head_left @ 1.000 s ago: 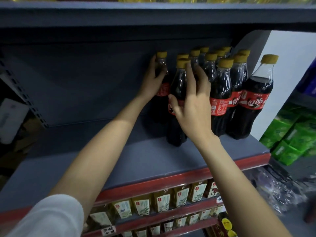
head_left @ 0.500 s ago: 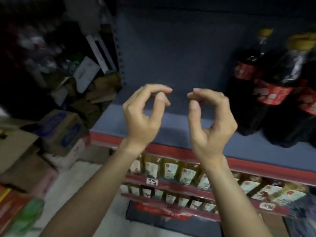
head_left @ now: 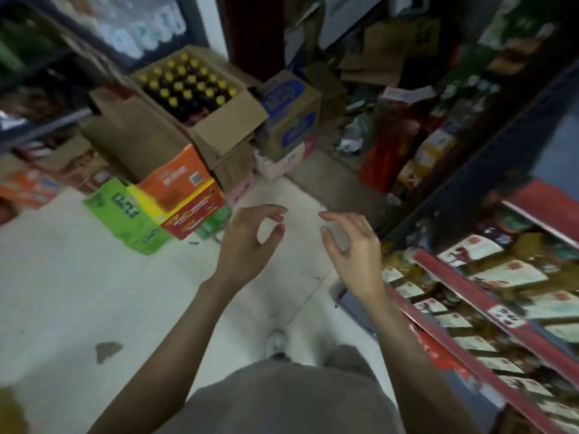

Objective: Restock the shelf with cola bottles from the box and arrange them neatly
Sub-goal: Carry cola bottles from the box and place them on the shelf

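head view: both hands are held out over the pale floor, nothing gripped. left hand is loosely curled, right hand relaxed, the two kept apart. cola bottles with yellow caps are seen upright in the open cardboard box, well ahead. shelf is seen at right.

We have one view only, from the head, looking steeply down and forward over the torso at the pale floor. Both hands sit near, mid-frame. The open cardboard box of bottles lies farther off at upper left; the shelf runs close along the right edge.
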The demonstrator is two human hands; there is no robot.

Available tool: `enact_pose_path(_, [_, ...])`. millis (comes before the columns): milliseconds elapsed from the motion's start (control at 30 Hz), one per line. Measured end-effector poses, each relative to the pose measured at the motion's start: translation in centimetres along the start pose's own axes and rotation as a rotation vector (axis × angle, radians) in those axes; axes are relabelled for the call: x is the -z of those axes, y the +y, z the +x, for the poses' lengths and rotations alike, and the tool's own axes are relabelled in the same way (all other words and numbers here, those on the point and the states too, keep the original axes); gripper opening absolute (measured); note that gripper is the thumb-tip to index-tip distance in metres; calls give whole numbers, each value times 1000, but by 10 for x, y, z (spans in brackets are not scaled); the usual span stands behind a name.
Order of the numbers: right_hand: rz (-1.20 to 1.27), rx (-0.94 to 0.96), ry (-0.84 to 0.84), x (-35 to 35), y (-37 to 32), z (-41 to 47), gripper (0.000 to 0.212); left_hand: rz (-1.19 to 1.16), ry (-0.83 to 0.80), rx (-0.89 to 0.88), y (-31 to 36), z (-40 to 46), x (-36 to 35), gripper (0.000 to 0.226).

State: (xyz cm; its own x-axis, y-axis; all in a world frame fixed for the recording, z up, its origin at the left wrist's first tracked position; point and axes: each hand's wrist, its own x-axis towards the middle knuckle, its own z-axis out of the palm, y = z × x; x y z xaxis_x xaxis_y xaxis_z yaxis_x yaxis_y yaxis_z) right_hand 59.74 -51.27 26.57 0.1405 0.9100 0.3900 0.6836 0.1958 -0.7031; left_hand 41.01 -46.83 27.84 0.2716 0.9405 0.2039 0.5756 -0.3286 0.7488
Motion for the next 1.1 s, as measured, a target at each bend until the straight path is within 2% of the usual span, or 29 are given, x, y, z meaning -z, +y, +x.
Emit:
enact_pose_path(133, [-73, -149, -264, -80, 16, 23, 29, 55, -27, 330, -82, 2, 17, 19])
enact_pose_path(300, [-151, -244, -498, -154, 43, 82, 34, -3, -20, 580, -167, 39, 32, 22])
enact_pose_path(433, [-190, -266, -611, -214, 66, 164, 41, 119, -14, 675, -232, 105, 53, 25])
enact_pose_path(600, [-211, -226, -646, -282, 82, 282, 42, 230, 6, 677, -292, 209, 92, 32])
enact_pose_path(767, [-194, -153, -597, -347, 87, 389, 36, 238, 24, 653, -343, 322, 113, 34])
enact_pose_path(933, [-214, -131, -501, -411, 117, 463, 33, 227, -30, 581, -396, 410, 90, 36])
enact_pose_path(1100, [-367, -150, -486, -467, 162, 509, 36, 193, -191, 497, -455, 468, 53, 41])
